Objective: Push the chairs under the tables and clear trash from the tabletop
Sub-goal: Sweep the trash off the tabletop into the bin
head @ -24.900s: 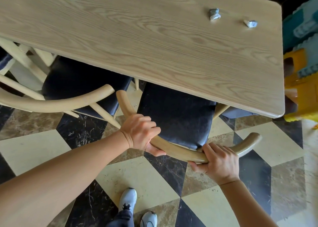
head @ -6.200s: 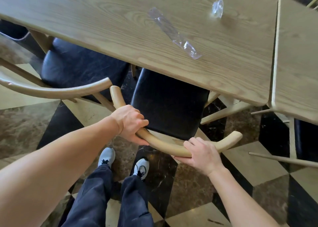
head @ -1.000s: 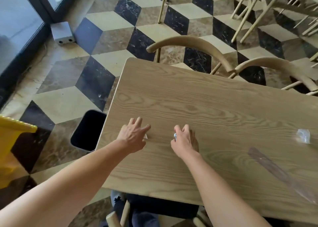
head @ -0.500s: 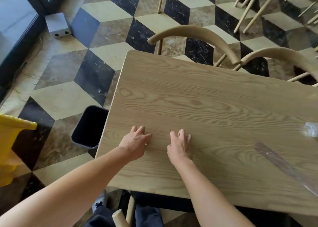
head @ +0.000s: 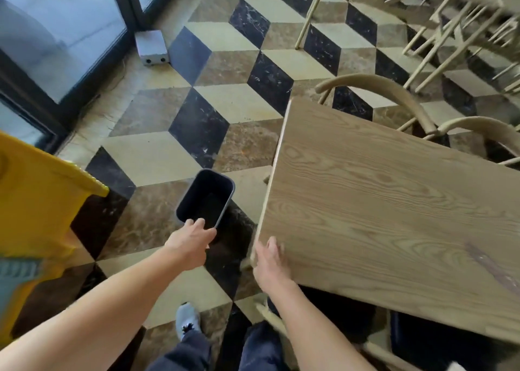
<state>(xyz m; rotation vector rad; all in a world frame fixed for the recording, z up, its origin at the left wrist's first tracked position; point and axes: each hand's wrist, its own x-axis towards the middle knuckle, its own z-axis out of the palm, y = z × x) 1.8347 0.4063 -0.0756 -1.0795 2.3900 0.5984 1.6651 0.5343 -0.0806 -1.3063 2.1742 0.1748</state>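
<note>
A black bin [head: 205,199] stands on the floor just left of the wooden table [head: 394,215]. My left hand [head: 188,244] hovers at the bin's near rim, off the table, fingers bent down; whatever is in it is hidden. At the table's near left corner rests my right hand [head: 270,263], fingers curled over the edge, its palm hidden. A blurred clear wrapper strip [head: 489,263] lies on the tabletop at the right. Two curved chair backs [head: 380,89] [head: 478,128] sit at the far side. A black-seated chair [head: 422,339] is tucked under the near side.
A yellow plastic object [head: 36,201] stands at the left, close to the bin. A grey box [head: 152,46] lies by the glass door [head: 56,32]. More wooden chair legs [head: 450,32] crowd the top right. My feet stand on the chequered floor [head: 174,159].
Both hands have slid left across the tabletop. The left hand has left the table and now hangs over the bin; the right hand has reached the table's corner. The view has swung left.
</note>
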